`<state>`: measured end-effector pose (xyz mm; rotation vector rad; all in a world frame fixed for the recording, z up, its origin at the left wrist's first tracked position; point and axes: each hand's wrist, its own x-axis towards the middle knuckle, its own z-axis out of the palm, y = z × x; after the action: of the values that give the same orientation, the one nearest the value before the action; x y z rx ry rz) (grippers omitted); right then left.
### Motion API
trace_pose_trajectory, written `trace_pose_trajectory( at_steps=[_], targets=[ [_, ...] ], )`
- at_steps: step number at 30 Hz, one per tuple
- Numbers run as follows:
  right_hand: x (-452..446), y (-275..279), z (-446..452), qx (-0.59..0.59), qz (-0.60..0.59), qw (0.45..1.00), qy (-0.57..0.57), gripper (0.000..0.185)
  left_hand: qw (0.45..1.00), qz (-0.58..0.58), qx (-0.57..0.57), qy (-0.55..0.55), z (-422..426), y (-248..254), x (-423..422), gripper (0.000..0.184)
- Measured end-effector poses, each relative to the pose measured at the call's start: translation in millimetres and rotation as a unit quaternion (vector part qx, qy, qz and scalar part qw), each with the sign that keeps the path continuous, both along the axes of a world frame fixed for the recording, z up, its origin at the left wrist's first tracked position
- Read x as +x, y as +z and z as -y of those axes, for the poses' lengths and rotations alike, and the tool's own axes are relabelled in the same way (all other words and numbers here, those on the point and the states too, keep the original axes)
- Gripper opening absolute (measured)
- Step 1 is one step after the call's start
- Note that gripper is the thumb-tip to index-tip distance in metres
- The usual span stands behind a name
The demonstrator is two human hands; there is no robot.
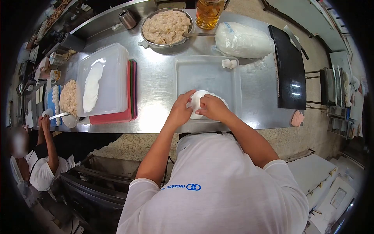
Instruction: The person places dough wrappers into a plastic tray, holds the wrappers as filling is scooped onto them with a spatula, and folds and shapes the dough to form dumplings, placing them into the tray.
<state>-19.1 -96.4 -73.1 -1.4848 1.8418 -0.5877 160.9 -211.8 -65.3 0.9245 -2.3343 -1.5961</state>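
Note:
In the head view, a shallow translucent tray [180, 74] lies in front of me on the metal table. A stack of thin white dough wrappers [200, 94] lies at its near edge, partly covered by my hands. My left hand [181, 109] curls its fingers at the left edge of the wrappers. My right hand [212, 108] bends over their middle, with thumb and fingers closed together at a wrapper. What lies between the fingertips is mostly hidden. Two small white dumplings [230, 63] sit touching in the tray's far right corner.
A metal bowl of pale minced filling [166, 27] stands at the back, beside an oil jug [207, 15] and a plastic bag [243, 40]. A clear lidded container [113, 78] stands left; a black board [290, 70] with a knife [296, 42] is right. Another person works far left.

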Motion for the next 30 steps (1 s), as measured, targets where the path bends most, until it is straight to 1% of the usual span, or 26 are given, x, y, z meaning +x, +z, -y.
trace_pose_trajectory(
  at_steps=[3, 6, 9, 10, 13, 16, 19, 24, 28, 30],
  targets=[
    [3.7, 2.3, -0.5, 0.002, 0.022, 0.999, -0.025, 0.037, 0.992, -0.013, 0.086, 0.088, -5.6, -10.2, -0.6, 0.074],
    [2.0, 5.9, -1.6, 0.024, 0.067, 0.996, -0.057, 0.036, 0.956, -0.019, 0.235, 0.173, -11.3, -4.7, -6.1, 0.070],
    [-7.0, 9.1, -5.1, 0.056, 0.116, 0.989, -0.073, 0.034, 0.943, -0.076, 0.291, 0.139, -13.6, -13.8, -11.9, 0.062],
    [-12.3, 9.6, -6.4, 0.063, 0.131, 0.986, -0.076, 0.033, 0.944, -0.077, 0.289, 0.141, -15.0, -11.3, -14.0, 0.060],
    [-24.6, -5.5, -16.4, -0.013, 0.198, 0.977, -0.074, 0.028, 0.943, -0.080, 0.289, 0.142, -22.1, 0.1, -21.7, 0.056],
    [-32.7, -12.1, -24.3, 0.013, 0.226, 0.970, -0.090, 0.024, 0.941, -0.088, 0.292, 0.147, -29.6, 5.9, -25.8, 0.054],
    [-40.6, -14.5, -24.9, 0.048, 0.222, 0.972, -0.060, 0.024, 0.940, -0.096, 0.288, 0.153, -36.0, 7.2, -30.4, 0.054],
    [-45.0, -23.6, -24.4, 0.014, 0.238, 0.970, -0.040, 0.026, 0.939, -0.078, 0.276, 0.190, -42.0, 5.8, -29.1, 0.054],
    [-46.0, -20.4, -24.8, 0.031, 0.245, 0.968, -0.038, 0.027, 0.922, -0.115, 0.299, 0.217, -48.4, -1.7, -28.9, 0.054],
    [-47.0, -20.4, -24.5, 0.004, 0.234, 0.972, -0.037, 0.025, 0.920, -0.127, 0.298, 0.222, -49.3, -4.5, -29.0, 0.054]
  ],
)
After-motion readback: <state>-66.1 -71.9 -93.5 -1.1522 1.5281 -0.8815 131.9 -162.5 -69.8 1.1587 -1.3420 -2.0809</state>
